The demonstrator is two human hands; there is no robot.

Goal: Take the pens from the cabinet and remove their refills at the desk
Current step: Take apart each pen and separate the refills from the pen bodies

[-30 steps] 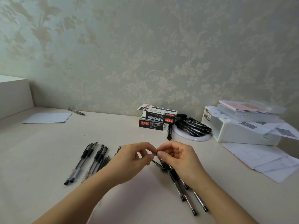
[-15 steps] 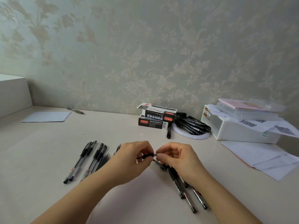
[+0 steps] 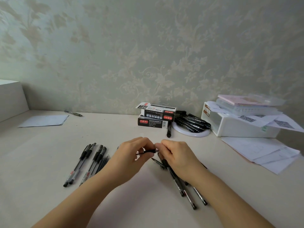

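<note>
While the pens are plainly out of the cabinet and down on the counter [image 3: 49, 153], the refill work looks to be somewhere in the middle. At eight o'clock from the hands lies a tidy row of pens [image 3: 85, 163] with what look like loose thin refills [image 3: 102, 162] just beside them; at five o'clock sits a crossed heap of pens [image 3: 182, 186], and I can't tell which group is finished. More dark pens [image 3: 191, 123] rest on a white ring at one o'clock, next to two stacked pen boxes [image 3: 155, 116].

Now the hands: both meet at mid-counter, raised just above the surface. The left hand [image 3: 131, 155] has its fingers curled, pinching one end of a short black pen piece [image 3: 150, 151] held level. The right hand [image 3: 176, 155] pinches the other end with thumb and fingertips, knuckles up, wrists angled inward. My read: they're twisting or pulling this pen apart, with several left.
</note>
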